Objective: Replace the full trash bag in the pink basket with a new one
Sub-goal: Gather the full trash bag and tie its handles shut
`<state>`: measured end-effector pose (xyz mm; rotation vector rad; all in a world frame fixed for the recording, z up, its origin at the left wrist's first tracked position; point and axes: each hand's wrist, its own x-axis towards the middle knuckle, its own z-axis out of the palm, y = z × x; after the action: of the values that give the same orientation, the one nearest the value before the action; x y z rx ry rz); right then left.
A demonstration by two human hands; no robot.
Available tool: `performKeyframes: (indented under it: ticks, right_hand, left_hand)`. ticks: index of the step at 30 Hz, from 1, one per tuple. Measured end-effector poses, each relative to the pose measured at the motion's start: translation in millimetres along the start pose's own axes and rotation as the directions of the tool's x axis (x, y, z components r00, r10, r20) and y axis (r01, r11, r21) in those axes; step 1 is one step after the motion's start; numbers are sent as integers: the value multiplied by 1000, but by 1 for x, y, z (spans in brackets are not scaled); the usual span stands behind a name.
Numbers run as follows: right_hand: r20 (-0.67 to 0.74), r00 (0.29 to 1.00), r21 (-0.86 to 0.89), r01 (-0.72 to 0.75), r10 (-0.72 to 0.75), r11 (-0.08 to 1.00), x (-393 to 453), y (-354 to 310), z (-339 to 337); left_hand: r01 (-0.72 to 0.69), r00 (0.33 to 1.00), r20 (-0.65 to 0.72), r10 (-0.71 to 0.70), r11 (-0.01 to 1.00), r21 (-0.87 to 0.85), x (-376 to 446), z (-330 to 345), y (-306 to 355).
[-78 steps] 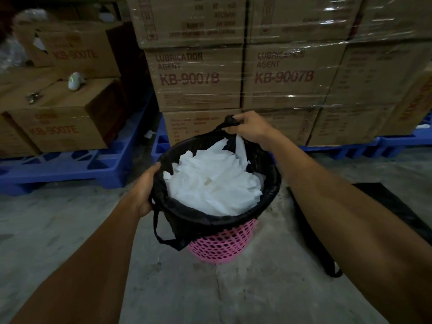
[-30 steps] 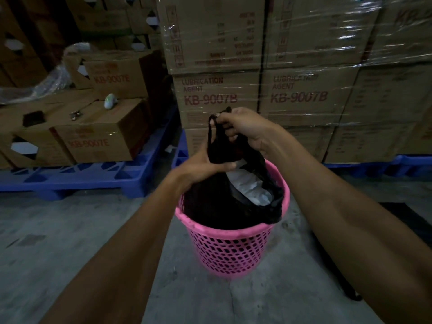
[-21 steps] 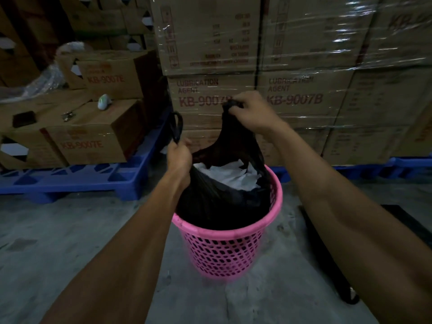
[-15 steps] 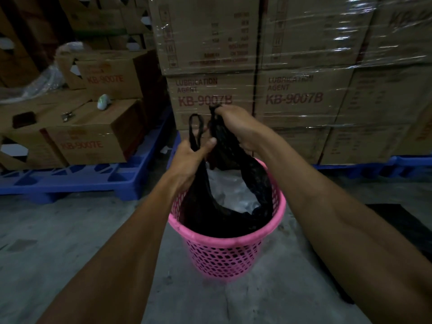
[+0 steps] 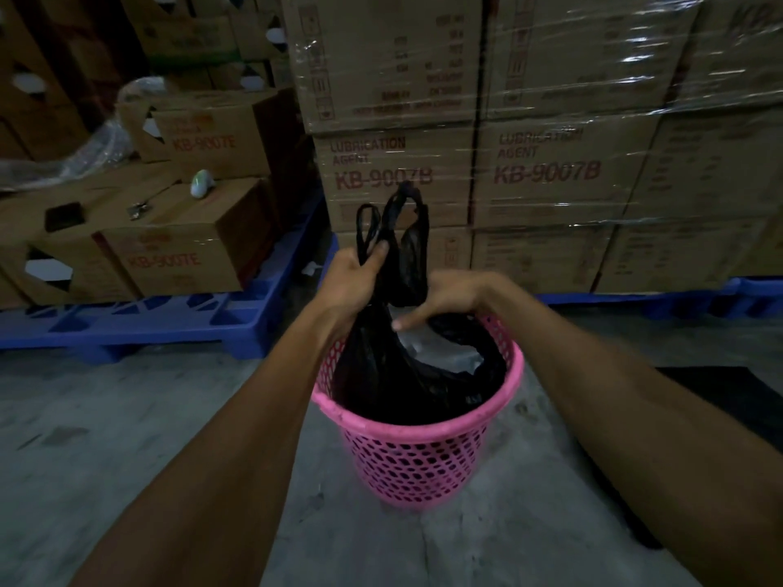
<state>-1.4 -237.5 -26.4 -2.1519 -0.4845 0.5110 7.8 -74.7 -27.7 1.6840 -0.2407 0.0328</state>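
A pink mesh basket (image 5: 415, 463) stands on the concrete floor. Inside it sits a black trash bag (image 5: 394, 383), pulled free of the rim, with a little white paper (image 5: 440, 358) showing through its mouth. My left hand (image 5: 354, 277) is closed around the bag's gathered neck, and both handle loops (image 5: 392, 222) stick up above the fist. My right hand (image 5: 449, 298) rests lower on the bag's right side just above the basket rim, fingers spread and pointing left against the plastic.
Shrink-wrapped cartons (image 5: 546, 171) on blue pallets (image 5: 140, 328) stand right behind the basket. More cartons are stacked at the left, with a small white object (image 5: 200, 183) on top. A flat black bag (image 5: 728, 413) lies on the floor at the right.
The bag's edge came off the basket rim and was gathered upward. My right hand let go of the handles and dropped to the bag's side; my left hand now holds both loops.
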Motion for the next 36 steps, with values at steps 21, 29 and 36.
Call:
performKeyframes:
  ticks: [21,29,36]
  right_hand:
    - [-463,842,602,69,278,795,54,4,44]
    - [-387,914,544,123,119,830,35,7,6]
    - [-668,733,-130,-287,130,949,36,27,-16]
  left_hand:
    - [7,941,326,-91,969,249,-4,-13,-53]
    - [123,989,-108,-99,962,243,3,-17,-76]
    - [202,906,-282,-316,907,-370,14,-8,-70]
